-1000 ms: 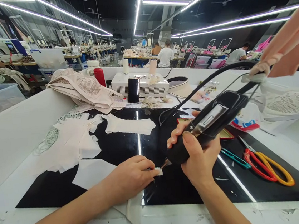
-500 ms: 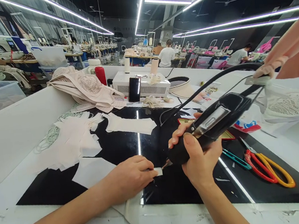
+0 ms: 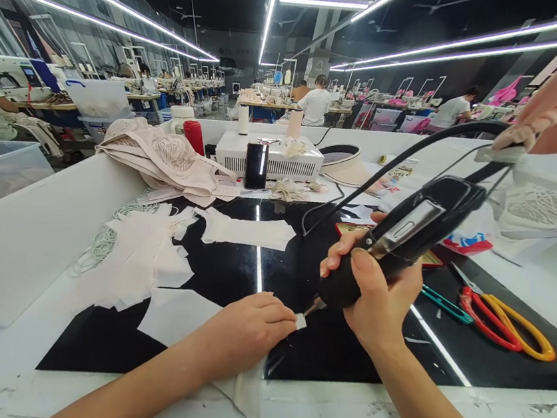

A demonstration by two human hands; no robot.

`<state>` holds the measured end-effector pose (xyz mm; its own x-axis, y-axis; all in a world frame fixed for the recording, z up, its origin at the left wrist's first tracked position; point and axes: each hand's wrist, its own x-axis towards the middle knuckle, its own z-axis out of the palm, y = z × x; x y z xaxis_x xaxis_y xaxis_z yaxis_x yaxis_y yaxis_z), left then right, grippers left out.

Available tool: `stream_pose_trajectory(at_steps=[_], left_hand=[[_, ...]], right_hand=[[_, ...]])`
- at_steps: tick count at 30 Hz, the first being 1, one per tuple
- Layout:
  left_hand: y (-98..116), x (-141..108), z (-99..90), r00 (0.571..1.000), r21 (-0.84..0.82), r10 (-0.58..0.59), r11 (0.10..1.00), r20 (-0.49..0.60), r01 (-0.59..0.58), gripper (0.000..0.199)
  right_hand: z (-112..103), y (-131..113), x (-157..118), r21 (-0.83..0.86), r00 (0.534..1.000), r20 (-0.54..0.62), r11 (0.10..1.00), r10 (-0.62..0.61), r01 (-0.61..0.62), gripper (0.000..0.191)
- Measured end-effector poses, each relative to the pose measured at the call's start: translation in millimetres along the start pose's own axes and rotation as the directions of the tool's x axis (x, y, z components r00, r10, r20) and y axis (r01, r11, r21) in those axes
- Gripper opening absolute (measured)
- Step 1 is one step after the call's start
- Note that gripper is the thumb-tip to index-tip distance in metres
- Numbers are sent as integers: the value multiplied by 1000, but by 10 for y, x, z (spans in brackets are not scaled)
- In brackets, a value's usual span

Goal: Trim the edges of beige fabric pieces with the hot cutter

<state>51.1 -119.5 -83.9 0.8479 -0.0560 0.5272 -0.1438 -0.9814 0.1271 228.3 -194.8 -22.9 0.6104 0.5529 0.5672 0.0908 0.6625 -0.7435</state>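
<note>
My right hand (image 3: 383, 294) is wrapped around a corded black handheld power tool (image 3: 410, 221), which tilts down to the left. Its thin metal tip (image 3: 314, 305) is at a small white fabric end (image 3: 300, 321); whether the two touch, I cannot tell. My left hand (image 3: 252, 329) pinches that white piece with fingers together, low over the black board (image 3: 325, 351). Below the left wrist, a pale fabric piece (image 3: 246, 394) hangs toward the table's front edge. Behind the hands lies a flat cream fabric piece (image 3: 245, 229).
Overlapping pale cut pieces (image 3: 133, 259) and green cord (image 3: 104, 245) lie left. Orange-and-red-handled scissors (image 3: 510, 323) and teal tweezers (image 3: 445, 304) are right. A phone (image 3: 256, 166) leans on a white box (image 3: 277, 152) behind. The tool's cable (image 3: 403, 154) arches up right.
The whole view has shifted slightly, so everything sits a little further right. My left fingers look more closed over the white piece. The tool's tip stays beside it.
</note>
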Motion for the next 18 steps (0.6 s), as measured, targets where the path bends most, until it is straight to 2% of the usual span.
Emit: stream_pose_trajectory(at_steps=[6, 18], left_hand=[[1, -8, -10, 998, -3, -29, 1000, 57, 29, 27], [11, -2, -15, 997, -14, -21, 1000, 72, 22, 33]], right_hand=[[1, 3, -3, -34, 1000, -12, 999, -1, 0, 46], [3, -4, -2, -12, 1000, -12, 1000, -3, 3, 43]])
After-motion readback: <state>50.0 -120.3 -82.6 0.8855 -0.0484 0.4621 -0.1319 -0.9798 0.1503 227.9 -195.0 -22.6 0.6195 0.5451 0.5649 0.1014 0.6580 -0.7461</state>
